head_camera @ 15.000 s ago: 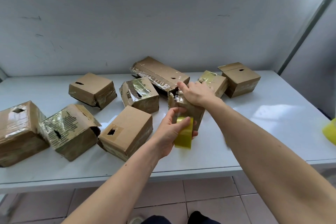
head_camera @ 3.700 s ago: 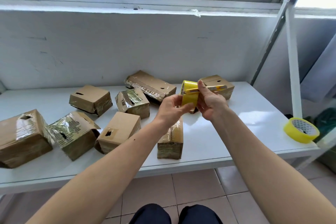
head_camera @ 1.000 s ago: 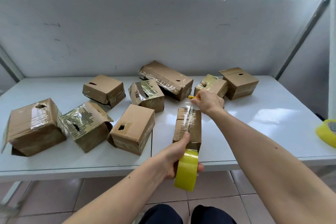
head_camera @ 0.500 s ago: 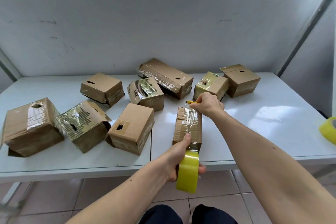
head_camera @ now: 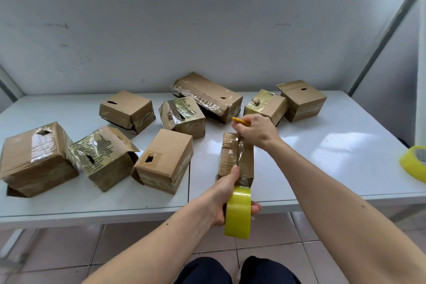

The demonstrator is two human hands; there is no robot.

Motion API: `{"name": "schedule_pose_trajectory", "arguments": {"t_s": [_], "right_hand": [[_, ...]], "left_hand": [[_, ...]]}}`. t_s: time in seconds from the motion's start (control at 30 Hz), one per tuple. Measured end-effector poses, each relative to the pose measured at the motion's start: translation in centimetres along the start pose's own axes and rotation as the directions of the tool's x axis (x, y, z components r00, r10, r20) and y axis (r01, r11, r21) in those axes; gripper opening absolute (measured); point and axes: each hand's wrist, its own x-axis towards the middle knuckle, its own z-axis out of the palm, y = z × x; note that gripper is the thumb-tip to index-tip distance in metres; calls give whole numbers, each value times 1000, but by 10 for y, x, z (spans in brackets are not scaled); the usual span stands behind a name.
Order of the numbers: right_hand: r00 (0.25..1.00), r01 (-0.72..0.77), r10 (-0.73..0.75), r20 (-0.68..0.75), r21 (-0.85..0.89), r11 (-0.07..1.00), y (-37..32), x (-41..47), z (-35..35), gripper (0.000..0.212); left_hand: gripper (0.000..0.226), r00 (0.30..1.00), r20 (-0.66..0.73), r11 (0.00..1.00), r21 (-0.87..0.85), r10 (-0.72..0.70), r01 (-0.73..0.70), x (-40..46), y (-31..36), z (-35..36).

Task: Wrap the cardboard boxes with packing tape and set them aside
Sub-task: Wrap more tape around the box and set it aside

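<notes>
1. Left hand [head_camera: 227,193] grips the yellow tape roll [head_camera: 238,212] at the near edge of the table [head_camera: 322,157], fingers curled round the roll, thumb stretched fwd onto the near end of the narrow box [head_camera: 236,157].
2. Right hand [head_camera: 257,131] sits at the far end of that same box, fingers curled round a thin yellow tool [head_camera: 241,121], prob. a cutter or pen; can't tell which. Fingertips seem to press the tape down on the far top edge.
3. Narrow box lies near-centre, just right of the table seam. Its long axis runs near-to-far, almost straight away from the person. A clear strip of tape runs along its top from the far end to the roll, w/ the roll hanging just off the near end.
4. Key relation: box sits between the two hands, left hand at the near end w/ the roll, right hand at the far end w/ the tool. Tape line follows the long axis. My guess: next is either cutting the strip at the near end or rolling it down under; the right hand would have to travel back along the box for a cut, since the left is nearer the roll.
5. Other boxes: eight more spread left and far, several already shiny w/ tape. The plain box [head_camera: 164,160] just left of the narrow one looks least taped.
6. Spare yellow roll [head_camera: 413,163] at the far-right table edge, well apart.
</notes>
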Motion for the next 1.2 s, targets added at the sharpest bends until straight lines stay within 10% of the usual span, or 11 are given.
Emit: {"name": "schedule_pose_trajectory", "arguments": {"t_s": [0.4, 0.67, 0.83, 0.97, 1.2], "right_hand": [[928, -66, 128, 350, -182, 981, -11, 19, 5, 52], [932, -361, 357, -57, -110, 926, 43, 5, -3, 57], [972, -228, 222, -83, -69, 971, 52, -6, -4, 49], [985, 167, -170, -13, -130, 977, 11, -11, 4, 45], [969, 133, -99, 227, -143, 981, 10, -5, 35, 53]], "left_hand": [[68, 1000, -9, 1000, 22, 5, -4, 6, 1, -2], [75, 997, -52, 998, 43, 51, -49, 16, 13, 1], [76, 996, -48, 997, 37, 74, -73, 25, 24, 5], [70, 997, -16, 997, 3, 76, -76, 28, 25, 6], [44, 990, 22, 990, -20, 141, -141, 31, 16, -6]]}}
